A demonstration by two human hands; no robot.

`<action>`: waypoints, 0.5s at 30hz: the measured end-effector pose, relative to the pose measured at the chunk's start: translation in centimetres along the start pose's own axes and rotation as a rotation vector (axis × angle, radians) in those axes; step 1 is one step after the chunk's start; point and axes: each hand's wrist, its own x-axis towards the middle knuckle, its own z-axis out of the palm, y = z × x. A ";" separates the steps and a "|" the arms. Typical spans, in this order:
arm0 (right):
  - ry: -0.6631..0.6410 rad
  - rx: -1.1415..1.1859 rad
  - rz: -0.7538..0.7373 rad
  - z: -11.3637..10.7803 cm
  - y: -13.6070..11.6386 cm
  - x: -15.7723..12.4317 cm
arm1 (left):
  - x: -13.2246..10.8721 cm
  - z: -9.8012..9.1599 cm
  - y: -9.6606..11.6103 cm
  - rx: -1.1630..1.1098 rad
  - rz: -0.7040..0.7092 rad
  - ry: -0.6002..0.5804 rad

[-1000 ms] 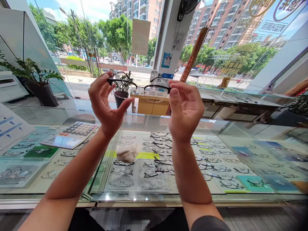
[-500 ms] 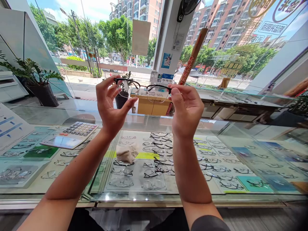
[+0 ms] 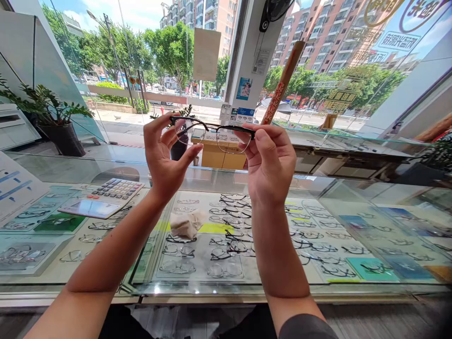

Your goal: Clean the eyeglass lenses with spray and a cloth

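Note:
A pair of half-rim eyeglasses (image 3: 212, 129), black along the brow with clear lenses, is held up above the glass counter. My right hand (image 3: 270, 162) pinches its right end between thumb and forefinger. At the left end, the fingers of my left hand (image 3: 164, 148) hold the frame by the hinge, while the thumb sticks out below the lens, apart from it. The temple on that side is partly hidden. Under my hands, a crumpled beige cloth (image 3: 187, 224) lies on the glass display counter (image 3: 197, 288).
Rows of eyeglass frames (image 3: 236, 226) fill the display counter. A calculator (image 3: 118, 190) and a printed sheet (image 3: 17, 188) rest on the left. Beyond stand a potted plant (image 3: 61, 134), another display case (image 3: 219, 155) and a wooden pole (image 3: 284, 82) by the window.
The eyeglasses have tilted slightly, the right end dropping a little. My right hand has shifted slightly left, and fingers now show behind the right lens.

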 end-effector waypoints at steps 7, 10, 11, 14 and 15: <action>0.019 0.116 0.041 -0.1 0.4 0.2 | 0.2 0.0 0.6 -0.047 -0.004 -0.015; 0.019 0.094 0.047 -0.2 0.8 0.3 | 0.2 0.1 1.3 -0.096 -0.027 -0.032; 0.024 0.083 0.057 -0.2 1.0 0.3 | 0.3 0.1 1.5 -0.105 -0.040 -0.037; 0.038 0.070 0.086 -0.3 1.6 0.4 | 0.4 0.1 2.0 -0.127 -0.063 -0.050; 0.033 0.067 0.091 -0.3 1.8 0.5 | 0.4 0.1 2.1 -0.137 -0.063 -0.051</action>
